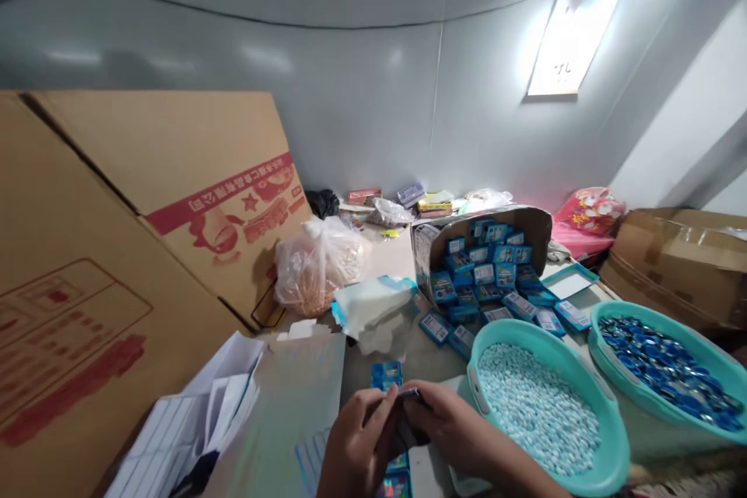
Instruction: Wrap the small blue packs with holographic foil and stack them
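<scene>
My left hand (362, 432) and my right hand (437, 414) meet low in the middle of the view. Between them the fingers of both close on a small dark flat thing (412, 397) with a shiny edge. My fingers cover most of it, so its kind is unclear. Under and behind the hands lies a row of blue printed packs (386, 373), partly hidden by them. A turquoise basket (618, 436) of small pale blue and white pellets stands just right of my right forearm. Farther right, a second turquoise basket (601, 354) holds shiny blue and silver pieces.
An open carton (421, 264) on its side spills small blue boxes (484, 274) onto the table. Large cardboard (222, 140) stands at left, with folded white sheets (169, 428) below it. A tied plastic bag (318, 264) sits behind. Brown boxes (671, 264) are at far right.
</scene>
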A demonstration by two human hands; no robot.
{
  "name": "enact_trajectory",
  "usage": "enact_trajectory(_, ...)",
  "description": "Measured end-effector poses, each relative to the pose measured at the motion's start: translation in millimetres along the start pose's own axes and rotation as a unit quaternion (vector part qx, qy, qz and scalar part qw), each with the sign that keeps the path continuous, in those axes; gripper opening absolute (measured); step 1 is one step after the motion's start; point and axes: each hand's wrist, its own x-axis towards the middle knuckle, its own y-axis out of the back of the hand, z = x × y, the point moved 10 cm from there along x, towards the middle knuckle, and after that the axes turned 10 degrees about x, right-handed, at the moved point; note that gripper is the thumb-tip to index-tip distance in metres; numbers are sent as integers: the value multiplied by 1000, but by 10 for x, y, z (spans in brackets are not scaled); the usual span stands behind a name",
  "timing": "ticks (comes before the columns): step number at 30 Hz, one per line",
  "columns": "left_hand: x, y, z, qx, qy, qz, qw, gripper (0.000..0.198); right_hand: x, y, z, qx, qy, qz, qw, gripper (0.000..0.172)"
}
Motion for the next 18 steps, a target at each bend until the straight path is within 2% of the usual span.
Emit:
enact_trajectory(4,-51,18,68,-2,-22,20,1000,43,-88,-16,25,103,15,40,994,38)
enact_trajectory(11,-95,-8,290,-23,-42,-10,999,29,-250,84,222,151,2,57,987,39)
enact_trajectory(13,-76,-12,396,-35,-57,-6,998,27,-239,227,262,160,-7,73,984,42)
enact_trajectory(15,-69,-14,469,-78,-48,14,996,25,-209,468,303,170,-17,119,978,47)
enact_trajectory(17,-81,-74,461,-147,2,26,989,22,-169,771,348,181,-23,179,967,48)
enact_trajectory(18,-98,-142,402,-180,53,25,982,19,-142,931,374,188,-20,207,960,47)
